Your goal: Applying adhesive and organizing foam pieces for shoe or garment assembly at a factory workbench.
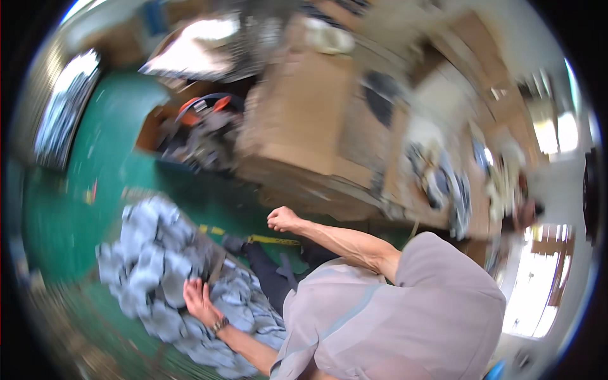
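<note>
A large heap of light blue cloth pieces lies at my left side. My left hand, with a watch on its wrist, rests against the near side of this heap. Its fingers are stretched out and slightly apart, gripping nothing. In front of my body, above the floor, my right hand is held with the fingers curled in, and no object shows in it. It is apart from the cloth and from the table.
Ahead stands a table covered with brown cardboard, with cloth pieces on its right part. Under it, a box holds dark and orange items. Yellow tape marks the green floor. A person is blurred at the far right.
</note>
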Action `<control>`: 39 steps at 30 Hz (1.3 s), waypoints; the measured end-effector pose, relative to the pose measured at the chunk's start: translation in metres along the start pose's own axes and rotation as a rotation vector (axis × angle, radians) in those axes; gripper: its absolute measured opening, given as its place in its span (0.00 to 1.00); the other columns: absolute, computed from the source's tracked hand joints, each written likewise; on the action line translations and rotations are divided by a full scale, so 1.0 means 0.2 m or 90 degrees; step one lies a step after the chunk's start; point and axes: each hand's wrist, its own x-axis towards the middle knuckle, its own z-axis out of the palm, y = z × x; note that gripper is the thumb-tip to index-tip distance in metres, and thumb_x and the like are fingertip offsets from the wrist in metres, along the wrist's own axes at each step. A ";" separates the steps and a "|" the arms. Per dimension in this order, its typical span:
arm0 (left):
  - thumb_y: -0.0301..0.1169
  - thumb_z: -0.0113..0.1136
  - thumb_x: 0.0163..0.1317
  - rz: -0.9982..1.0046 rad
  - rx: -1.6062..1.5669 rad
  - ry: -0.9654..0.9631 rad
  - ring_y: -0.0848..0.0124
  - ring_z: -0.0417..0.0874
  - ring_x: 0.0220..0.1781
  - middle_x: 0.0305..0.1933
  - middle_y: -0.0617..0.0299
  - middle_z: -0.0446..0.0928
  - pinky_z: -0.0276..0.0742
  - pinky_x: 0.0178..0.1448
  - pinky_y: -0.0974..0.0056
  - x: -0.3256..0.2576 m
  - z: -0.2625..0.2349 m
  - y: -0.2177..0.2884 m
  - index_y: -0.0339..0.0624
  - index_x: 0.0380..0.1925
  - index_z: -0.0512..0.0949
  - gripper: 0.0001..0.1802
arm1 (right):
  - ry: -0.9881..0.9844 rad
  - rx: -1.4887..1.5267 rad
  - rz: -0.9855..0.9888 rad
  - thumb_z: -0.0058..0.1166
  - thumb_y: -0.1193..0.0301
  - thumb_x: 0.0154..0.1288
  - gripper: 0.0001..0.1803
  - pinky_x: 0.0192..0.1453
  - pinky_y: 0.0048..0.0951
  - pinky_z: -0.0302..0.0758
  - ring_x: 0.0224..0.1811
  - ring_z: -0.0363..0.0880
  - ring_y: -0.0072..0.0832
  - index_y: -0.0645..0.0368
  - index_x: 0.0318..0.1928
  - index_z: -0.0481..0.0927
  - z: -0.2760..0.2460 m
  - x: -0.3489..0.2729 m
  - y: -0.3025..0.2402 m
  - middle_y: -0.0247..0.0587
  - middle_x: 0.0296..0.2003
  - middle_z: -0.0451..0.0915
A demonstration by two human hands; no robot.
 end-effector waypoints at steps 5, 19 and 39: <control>0.42 0.56 0.77 -0.027 0.091 -0.173 0.63 0.82 0.59 0.59 0.55 0.80 0.79 0.62 0.57 -0.30 0.66 -0.12 0.39 0.65 0.71 0.24 | 0.104 0.181 -0.025 0.57 0.66 0.66 0.13 0.29 0.24 0.79 0.30 0.82 0.20 0.60 0.45 0.85 -0.67 -0.36 0.60 0.33 0.32 0.86; 0.36 0.53 0.77 -0.291 0.146 -0.983 0.59 0.82 0.60 0.59 0.52 0.80 0.79 0.65 0.51 -1.83 2.55 -0.74 0.36 0.64 0.72 0.21 | 0.575 0.991 -0.019 0.59 0.69 0.67 0.08 0.31 0.32 0.82 0.29 0.83 0.26 0.58 0.44 0.82 -1.39 -1.63 2.30 0.41 0.36 0.86; 0.57 0.70 0.62 -0.619 0.576 -0.735 0.58 0.65 0.74 0.68 0.52 0.68 0.65 0.75 0.42 -4.02 3.09 -3.21 0.40 0.68 0.65 0.45 | 0.764 1.438 0.021 0.68 0.34 0.54 0.64 0.64 0.66 0.69 0.61 0.72 0.44 0.54 0.80 0.50 -3.48 -2.22 4.55 0.52 0.67 0.67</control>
